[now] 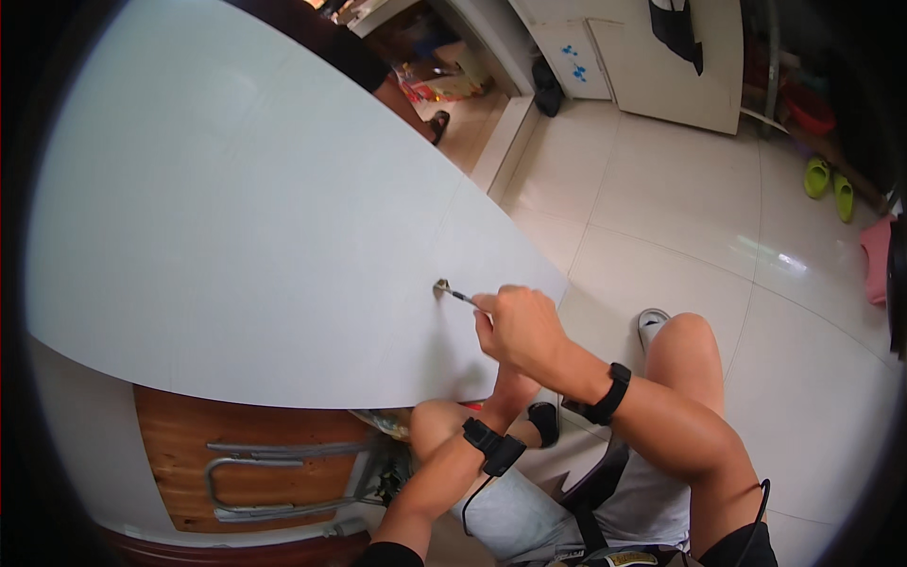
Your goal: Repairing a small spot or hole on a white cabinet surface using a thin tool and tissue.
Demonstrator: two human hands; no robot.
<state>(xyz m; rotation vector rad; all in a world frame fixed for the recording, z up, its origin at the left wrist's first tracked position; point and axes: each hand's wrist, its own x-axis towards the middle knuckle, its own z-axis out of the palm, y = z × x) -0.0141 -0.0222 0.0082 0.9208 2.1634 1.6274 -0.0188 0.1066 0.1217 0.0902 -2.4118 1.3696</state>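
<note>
A large white panel (pixel 236 208) with a curved outline fills the left and middle of the view. Near its right end sits a small brass-coloured metal fitting (pixel 441 287) in a hole. My right hand (pixel 524 326) is closed around a screwdriver (pixel 461 297), with the handle hidden in the fist. The thin metal shaft reaches left, and its tip meets the fitting. Just below the right hand is my left hand (pixel 515 386), close to the panel's edge. Its fingers are hidden behind the right hand, so its grip does not show.
Light tiles (pixel 661 208) cover the floor on the right. Beyond the panel, a person's leg (pixel 406 109) stands by a raised door sill (pixel 505 142). Green shoes (pixel 817 178) lie far right, near a pink plastic item (pixel 879 260). A wooden board with metal tubes (pixel 283 472) lies lower left.
</note>
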